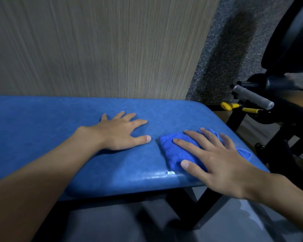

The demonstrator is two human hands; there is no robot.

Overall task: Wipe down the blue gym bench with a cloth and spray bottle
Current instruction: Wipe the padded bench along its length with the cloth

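The wiping step looks under way; the right hand presses flat, fingers straight, on the blue cloth near the blue bench's right end; the left hand lies flat beside it; next, slide the cloth along; no spray bottle shows.

- The bench is covered in deep blue, faintly mottled with paler patches; a pale sheen is seen at its near edge.
- The cloth is coloured a brighter, more saturated blue.
- The wall is streaked with fine vertical lines of grey-beige.
- The strip beside it is speckled grey and dark.
- The frame is painted black.
- A bar is finished in light grey.
- Two grips are coloured yellow.
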